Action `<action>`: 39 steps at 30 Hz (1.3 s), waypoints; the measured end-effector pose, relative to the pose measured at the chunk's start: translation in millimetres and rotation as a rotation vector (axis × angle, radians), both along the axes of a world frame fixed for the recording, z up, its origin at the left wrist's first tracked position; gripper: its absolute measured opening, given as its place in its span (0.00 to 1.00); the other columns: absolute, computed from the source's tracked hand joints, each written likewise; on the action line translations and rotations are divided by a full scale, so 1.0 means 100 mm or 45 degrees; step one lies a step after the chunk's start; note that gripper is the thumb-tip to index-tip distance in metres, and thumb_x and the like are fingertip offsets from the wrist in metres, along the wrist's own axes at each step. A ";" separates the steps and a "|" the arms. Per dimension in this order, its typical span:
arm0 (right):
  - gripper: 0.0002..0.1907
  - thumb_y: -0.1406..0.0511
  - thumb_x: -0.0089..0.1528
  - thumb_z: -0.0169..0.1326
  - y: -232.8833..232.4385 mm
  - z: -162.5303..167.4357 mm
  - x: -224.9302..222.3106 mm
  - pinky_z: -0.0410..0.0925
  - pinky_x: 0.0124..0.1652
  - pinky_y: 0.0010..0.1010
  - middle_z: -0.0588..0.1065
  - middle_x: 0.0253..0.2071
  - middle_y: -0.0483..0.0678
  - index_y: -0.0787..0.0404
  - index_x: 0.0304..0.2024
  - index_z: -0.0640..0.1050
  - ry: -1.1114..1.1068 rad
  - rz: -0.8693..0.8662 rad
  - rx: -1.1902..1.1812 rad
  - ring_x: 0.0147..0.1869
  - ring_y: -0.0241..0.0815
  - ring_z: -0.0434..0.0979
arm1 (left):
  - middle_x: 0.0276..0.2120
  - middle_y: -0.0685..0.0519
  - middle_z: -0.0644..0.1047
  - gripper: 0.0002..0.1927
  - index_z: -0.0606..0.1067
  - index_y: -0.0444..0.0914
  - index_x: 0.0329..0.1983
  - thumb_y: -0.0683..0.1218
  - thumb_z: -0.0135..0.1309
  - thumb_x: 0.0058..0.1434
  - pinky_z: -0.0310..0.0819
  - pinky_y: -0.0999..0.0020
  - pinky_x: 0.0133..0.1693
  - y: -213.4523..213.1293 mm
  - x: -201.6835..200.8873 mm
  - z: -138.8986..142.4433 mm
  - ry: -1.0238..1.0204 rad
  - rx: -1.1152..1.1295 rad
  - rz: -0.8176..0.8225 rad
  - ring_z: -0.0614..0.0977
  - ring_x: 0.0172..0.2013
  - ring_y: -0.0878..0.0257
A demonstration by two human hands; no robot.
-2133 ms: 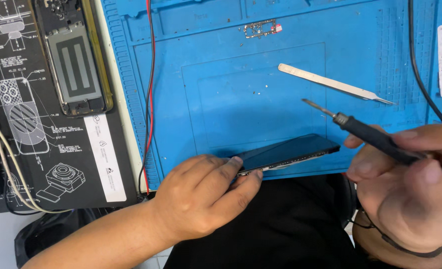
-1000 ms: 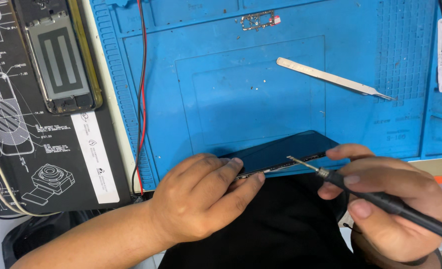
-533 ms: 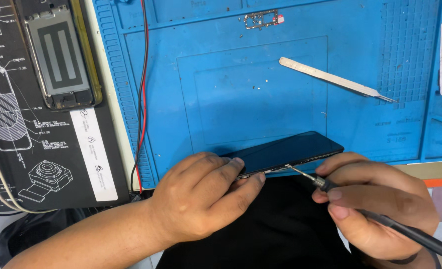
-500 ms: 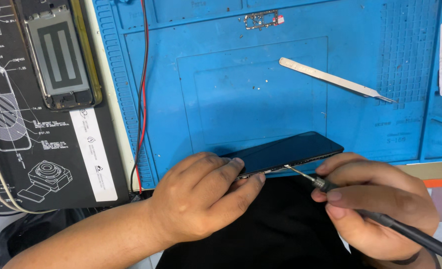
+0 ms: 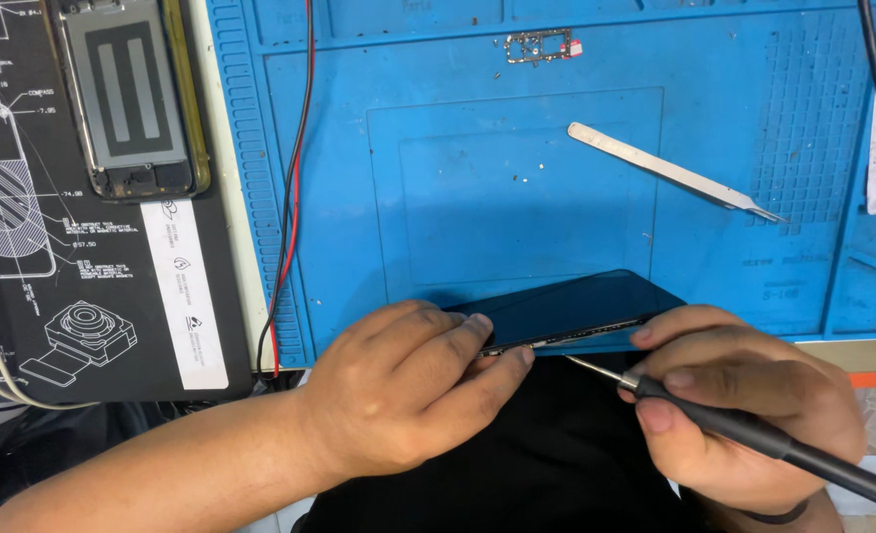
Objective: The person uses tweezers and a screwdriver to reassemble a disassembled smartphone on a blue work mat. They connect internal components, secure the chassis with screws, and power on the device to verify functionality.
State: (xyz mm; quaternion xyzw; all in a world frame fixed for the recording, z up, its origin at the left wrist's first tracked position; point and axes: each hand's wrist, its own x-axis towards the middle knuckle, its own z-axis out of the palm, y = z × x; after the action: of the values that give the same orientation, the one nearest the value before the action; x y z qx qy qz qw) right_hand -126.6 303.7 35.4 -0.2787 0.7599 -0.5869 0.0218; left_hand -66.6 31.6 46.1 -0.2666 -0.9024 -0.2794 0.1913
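My left hand (image 5: 403, 390) grips the near-left end of a dark phone (image 5: 581, 306), holding it tilted on edge at the front of the blue work mat (image 5: 527, 188). My right hand (image 5: 744, 410) holds a black pen-like tool (image 5: 754, 434) with a thin metal tip. The tip points left, just below the phone's lower edge. My right fingers also touch the phone's right end.
Metal tweezers (image 5: 675, 185) lie on the mat at the right. A small circuit part (image 5: 539, 45) sits near the mat's far edge. An opened phone frame (image 5: 132, 99) rests on a black diagram mat (image 5: 82, 296) at the left. Red and black wires (image 5: 295, 178) run down the mat's left side.
My right hand has come in from the right with the tool, lowering the tip from above the phone to just below its lower edge. My left hand has stayed put.
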 end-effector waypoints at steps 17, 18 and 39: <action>0.15 0.66 0.61 0.64 -0.05 -0.09 0.09 0.78 0.48 0.38 0.79 0.30 0.46 0.58 0.43 0.70 0.043 0.035 0.073 0.35 0.36 0.84 | 0.39 0.47 0.80 0.07 0.80 0.39 0.49 0.39 0.60 0.70 0.80 0.69 0.37 0.01 -0.02 -0.01 -0.016 -0.013 0.006 0.82 0.36 0.61; 0.15 0.66 0.61 0.64 -0.05 -0.09 0.09 0.78 0.48 0.38 0.79 0.30 0.45 0.58 0.43 0.71 0.031 0.045 0.072 0.35 0.36 0.84 | 0.39 0.47 0.80 0.07 0.80 0.39 0.49 0.39 0.60 0.70 0.80 0.69 0.37 0.01 -0.03 -0.02 -0.014 -0.016 0.006 0.82 0.36 0.61; 0.15 0.66 0.61 0.64 -0.06 -0.06 0.11 0.77 0.50 0.37 0.79 0.30 0.43 0.57 0.44 0.70 -0.008 0.042 0.130 0.36 0.34 0.84 | 0.39 0.47 0.79 0.07 0.79 0.39 0.49 0.39 0.60 0.69 0.79 0.68 0.37 0.02 -0.03 -0.04 -0.004 -0.023 -0.003 0.81 0.35 0.61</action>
State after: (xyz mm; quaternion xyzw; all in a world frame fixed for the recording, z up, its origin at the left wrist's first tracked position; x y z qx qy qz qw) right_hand -115.5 297.5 29.0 -0.2881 0.7840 -0.5478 0.0480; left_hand -69.8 33.7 41.7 -0.2691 -0.9048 -0.2718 0.1872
